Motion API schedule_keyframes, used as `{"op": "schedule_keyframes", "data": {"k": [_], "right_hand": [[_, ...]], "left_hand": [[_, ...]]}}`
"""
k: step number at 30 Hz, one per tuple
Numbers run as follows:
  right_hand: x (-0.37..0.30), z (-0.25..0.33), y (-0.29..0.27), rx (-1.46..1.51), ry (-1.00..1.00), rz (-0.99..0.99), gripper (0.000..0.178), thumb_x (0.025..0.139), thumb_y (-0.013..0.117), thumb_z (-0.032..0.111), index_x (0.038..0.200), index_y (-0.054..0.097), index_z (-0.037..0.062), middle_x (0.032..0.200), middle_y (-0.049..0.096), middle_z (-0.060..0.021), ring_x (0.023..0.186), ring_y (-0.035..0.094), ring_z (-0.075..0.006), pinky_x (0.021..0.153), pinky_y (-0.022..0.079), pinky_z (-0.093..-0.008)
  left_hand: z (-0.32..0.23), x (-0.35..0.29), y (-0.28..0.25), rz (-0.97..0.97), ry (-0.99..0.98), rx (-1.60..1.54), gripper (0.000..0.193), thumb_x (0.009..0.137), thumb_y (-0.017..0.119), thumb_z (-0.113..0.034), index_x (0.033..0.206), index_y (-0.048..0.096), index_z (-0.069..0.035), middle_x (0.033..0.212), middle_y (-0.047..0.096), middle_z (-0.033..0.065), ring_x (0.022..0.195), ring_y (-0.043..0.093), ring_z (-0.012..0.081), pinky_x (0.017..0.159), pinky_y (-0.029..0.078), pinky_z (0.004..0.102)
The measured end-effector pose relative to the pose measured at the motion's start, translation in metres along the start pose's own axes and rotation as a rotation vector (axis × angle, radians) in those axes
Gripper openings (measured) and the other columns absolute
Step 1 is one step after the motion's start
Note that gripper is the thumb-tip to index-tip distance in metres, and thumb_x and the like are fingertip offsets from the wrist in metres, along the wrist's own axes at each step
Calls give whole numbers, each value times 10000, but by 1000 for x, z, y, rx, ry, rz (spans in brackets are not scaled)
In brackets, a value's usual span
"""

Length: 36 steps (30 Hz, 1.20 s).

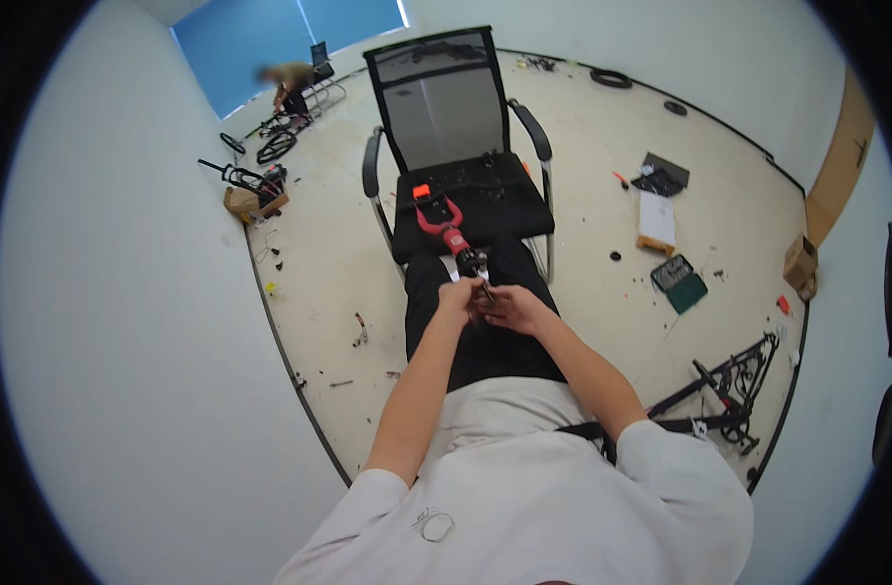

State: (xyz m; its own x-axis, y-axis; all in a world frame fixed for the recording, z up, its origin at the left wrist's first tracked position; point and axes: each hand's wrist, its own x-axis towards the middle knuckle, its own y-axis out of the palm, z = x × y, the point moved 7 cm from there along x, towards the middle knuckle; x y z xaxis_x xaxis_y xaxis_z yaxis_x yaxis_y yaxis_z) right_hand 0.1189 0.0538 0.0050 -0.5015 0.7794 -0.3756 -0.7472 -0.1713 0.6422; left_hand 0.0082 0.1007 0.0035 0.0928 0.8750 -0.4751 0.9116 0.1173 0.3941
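Over my lap, a red part with a U-shaped two-pronged end and a black lower section points away from me; its exact kind is unclear. My left hand is closed around its near end. Close against it, my right hand has bent fingers at a thin dark metal piece, too small to name. The prongs reach over the seat of a black mesh office chair facing me. On that seat lie a small orange-red object and a little dark part.
To the right on the floor are a black bicycle frame, a green tool case, a white-topped flat box and a cardboard box. At left, a carton holds bicycle parts. Far left, a person bends over wheels.
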Motion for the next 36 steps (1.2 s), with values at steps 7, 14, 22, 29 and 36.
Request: {"op": "schedule_keyframes", "data": {"k": [7, 14, 22, 29, 36], "right_hand": [[5, -4, -3, -9, -27, -33, 185, 881, 580, 232, 990, 613, 85, 907, 650, -31, 905, 591, -151, 871, 426, -323], [-1, 0, 3, -71, -49, -65, 216, 887, 559, 238, 1005, 610, 65, 982, 646, -70, 964, 601, -185, 879, 456, -381], [1, -1, 3, 73, -45, 57, 235, 914, 504, 234, 1053, 573, 57, 1025, 626, -60, 952, 590, -202, 929, 441, -405], [6, -2, 3, 7, 2, -78, 205, 851, 634, 215, 973, 629, 50, 988, 637, -62, 952, 589, -182, 925, 443, -389], [0, 0, 2, 75, -44, 30, 245, 906, 505, 218, 1045, 590, 35, 1019, 640, -83, 1005, 586, -218, 933, 432, -406]], "left_hand": [[4, -2, -6, 56, -42, 188, 178, 858, 602, -238, 861, 634, -63, 717, 611, 27, 600, 554, 151, 551, 430, 286], [-6, -6, -4, -77, 110, 132, 175, 750, 715, -76, 821, 619, 52, 733, 637, 98, 544, 599, 189, 460, 465, 276], [-1, -2, 1, 116, -28, 132, 167, 835, 644, -168, 843, 616, -4, 688, 589, 54, 518, 516, 144, 462, 392, 258], [-11, -8, -1, -20, 119, 158, 141, 784, 683, -99, 814, 634, 29, 728, 641, 91, 573, 610, 179, 494, 469, 288], [-10, -2, -1, -87, 88, 181, 107, 788, 646, -56, 811, 627, 48, 745, 647, 102, 589, 619, 189, 495, 473, 288]]}}
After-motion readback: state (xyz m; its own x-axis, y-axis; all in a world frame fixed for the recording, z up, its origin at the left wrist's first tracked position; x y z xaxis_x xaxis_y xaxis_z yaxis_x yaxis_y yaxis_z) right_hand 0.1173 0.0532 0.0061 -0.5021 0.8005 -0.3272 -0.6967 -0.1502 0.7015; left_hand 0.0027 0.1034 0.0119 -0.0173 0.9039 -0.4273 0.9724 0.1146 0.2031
